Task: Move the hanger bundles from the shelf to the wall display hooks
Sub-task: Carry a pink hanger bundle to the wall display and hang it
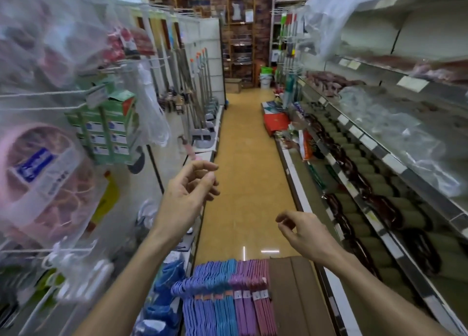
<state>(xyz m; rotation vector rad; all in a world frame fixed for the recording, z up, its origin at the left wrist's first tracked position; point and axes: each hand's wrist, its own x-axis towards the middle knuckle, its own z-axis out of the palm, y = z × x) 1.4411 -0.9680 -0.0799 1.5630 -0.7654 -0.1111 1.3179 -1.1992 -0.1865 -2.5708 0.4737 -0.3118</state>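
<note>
Both my hands are empty, so I judge I am between bundles. My left hand hangs mid-frame with fingers loosely curled round nothing, near the wire hooks at the left of the frame. My right hand hovers lower right, equally slack. The hanger bundles, blue, purple and pink, stand packed together at the bottom centre, beside a brown box; what they rest on is cut off, perhaps a shelf. Next I should reach down, grip one bundle by its hook ends, and find a bare hook.
</note>
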